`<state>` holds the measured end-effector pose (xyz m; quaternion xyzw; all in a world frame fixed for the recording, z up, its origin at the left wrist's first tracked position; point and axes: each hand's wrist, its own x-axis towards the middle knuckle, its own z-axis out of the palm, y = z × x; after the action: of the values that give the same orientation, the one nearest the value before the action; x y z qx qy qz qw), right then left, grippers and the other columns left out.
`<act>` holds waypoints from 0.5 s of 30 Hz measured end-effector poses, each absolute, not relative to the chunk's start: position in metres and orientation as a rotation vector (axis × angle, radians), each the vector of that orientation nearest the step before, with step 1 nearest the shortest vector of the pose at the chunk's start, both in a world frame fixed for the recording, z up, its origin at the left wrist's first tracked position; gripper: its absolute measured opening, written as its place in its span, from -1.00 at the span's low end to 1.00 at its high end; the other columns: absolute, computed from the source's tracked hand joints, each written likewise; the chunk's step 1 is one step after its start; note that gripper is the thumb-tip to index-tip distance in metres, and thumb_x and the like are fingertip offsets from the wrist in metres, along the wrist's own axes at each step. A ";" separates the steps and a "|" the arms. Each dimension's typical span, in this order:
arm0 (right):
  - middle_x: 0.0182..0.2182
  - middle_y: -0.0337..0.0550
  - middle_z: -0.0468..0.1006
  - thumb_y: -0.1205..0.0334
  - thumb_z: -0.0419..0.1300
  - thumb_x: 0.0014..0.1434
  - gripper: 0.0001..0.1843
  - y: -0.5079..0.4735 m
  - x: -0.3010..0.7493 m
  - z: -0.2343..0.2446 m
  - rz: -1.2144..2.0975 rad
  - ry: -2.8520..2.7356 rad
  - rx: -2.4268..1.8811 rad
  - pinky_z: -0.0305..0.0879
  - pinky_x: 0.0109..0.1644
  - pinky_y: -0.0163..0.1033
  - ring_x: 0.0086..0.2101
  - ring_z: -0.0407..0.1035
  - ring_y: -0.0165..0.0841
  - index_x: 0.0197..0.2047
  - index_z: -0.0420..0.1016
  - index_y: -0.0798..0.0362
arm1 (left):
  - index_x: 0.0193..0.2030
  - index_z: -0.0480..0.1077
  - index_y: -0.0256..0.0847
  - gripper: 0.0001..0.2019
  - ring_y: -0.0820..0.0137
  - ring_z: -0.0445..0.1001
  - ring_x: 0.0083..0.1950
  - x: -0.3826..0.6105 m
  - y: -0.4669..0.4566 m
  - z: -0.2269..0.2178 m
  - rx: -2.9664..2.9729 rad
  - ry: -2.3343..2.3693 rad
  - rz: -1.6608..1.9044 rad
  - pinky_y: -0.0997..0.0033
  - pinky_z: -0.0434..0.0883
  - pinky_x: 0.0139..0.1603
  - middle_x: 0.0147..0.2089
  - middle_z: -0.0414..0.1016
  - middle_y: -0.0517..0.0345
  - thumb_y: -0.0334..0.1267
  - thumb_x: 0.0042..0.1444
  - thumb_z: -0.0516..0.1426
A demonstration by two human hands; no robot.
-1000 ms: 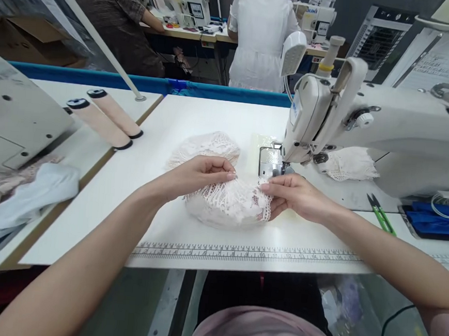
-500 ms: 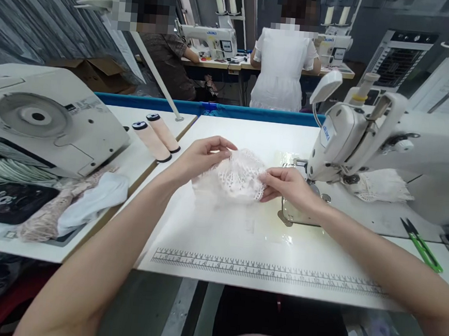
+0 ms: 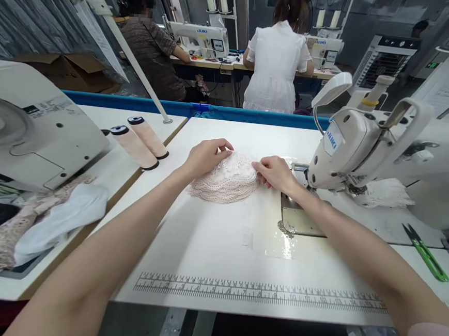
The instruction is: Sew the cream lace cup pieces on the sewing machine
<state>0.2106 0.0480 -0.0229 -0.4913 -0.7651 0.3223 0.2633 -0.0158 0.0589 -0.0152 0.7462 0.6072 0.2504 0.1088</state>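
On the smooth white counter (image 3: 203, 239), to the left of the white metal sewing machine (image 3: 335, 145), lies a rounded stack of pale pink and white openwork lace (image 3: 225, 183). Several layered edges show along its near side. The left hand (image 3: 205, 159) appears to pinch the upper left edge; the right hand (image 3: 276, 173), fingers bent, appears to pinch the upper right. Sound handling likely calls for light, even fingertip pressure, since openwork may snag or stretch, with edges matched layer to layer and creases smoothed outward.
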 end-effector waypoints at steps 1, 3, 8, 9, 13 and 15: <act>-0.71 -0.32 0.41 0.12 0.05 0.25 -0.57 0.049 0.210 -0.023 0.831 -2.092 -1.351 0.16 -0.45 -0.35 -0.67 0.27 -0.49 -0.63 0.28 0.05 | -0.11 0.47 -0.05 -0.78 0.35 0.37 -0.29 -0.015 0.057 -0.016 2.212 1.813 0.733 0.37 0.14 -0.32 -0.23 0.52 0.17 -0.12 0.19 0.07; -0.70 -0.29 0.41 0.11 0.02 0.26 -0.56 0.050 0.210 -0.023 0.751 -2.131 -1.399 0.15 -0.43 -0.34 -0.62 0.29 -0.46 -0.63 0.28 0.04 | -0.07 0.45 -0.05 -0.77 0.33 0.40 -0.25 -0.014 0.054 -0.019 2.250 1.859 0.719 0.37 0.14 -0.30 -0.20 0.52 0.16 -0.12 0.22 0.05; -0.58 -0.16 0.47 0.10 0.02 0.28 -0.57 0.054 0.210 -0.024 0.515 -2.216 -1.532 0.08 -0.40 -0.29 -0.52 0.31 -0.38 -0.60 0.32 0.05 | -0.09 0.47 -0.09 -0.76 0.26 0.44 -0.19 -0.015 0.048 -0.024 2.350 1.956 0.666 0.32 0.17 -0.28 -0.09 0.52 0.10 -0.16 0.23 0.01; -0.55 -0.13 0.48 0.11 0.02 0.29 -0.58 0.053 0.212 -0.023 0.467 -2.232 -1.554 0.06 -0.40 -0.28 -0.50 0.31 -0.37 -0.58 0.33 0.06 | -0.10 0.47 -0.10 -0.76 0.26 0.45 -0.18 -0.016 0.047 -0.023 2.367 1.975 0.666 0.31 0.19 -0.26 -0.07 0.52 0.09 -0.18 0.23 0.01; -0.49 -0.08 0.49 0.17 -0.01 0.33 -0.68 0.035 0.222 -0.015 0.333 -2.318 -1.570 -0.01 -0.42 -0.28 -0.50 0.30 -0.35 -0.38 0.42 0.11 | -0.10 0.47 -0.15 -0.76 0.26 0.48 -0.15 -0.019 0.041 -0.014 2.406 2.071 0.712 0.26 0.25 -0.17 -0.05 0.53 0.07 -0.26 0.21 0.01; -0.51 -0.12 0.47 0.17 -0.01 0.35 -0.72 0.015 0.231 -0.011 0.301 -2.395 -1.514 -0.04 -0.43 -0.29 -0.50 0.28 -0.37 -0.28 0.43 0.11 | -0.09 0.47 -0.16 -0.75 0.27 0.49 -0.15 -0.017 0.033 -0.007 2.421 2.108 0.759 0.25 0.28 -0.17 -0.05 0.55 0.08 -0.26 0.23 -0.01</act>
<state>0.2311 0.0149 -0.0111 -0.5257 -0.8316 0.1044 0.1456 -0.0168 0.0329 -0.0073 0.7317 0.6371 0.2293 -0.0784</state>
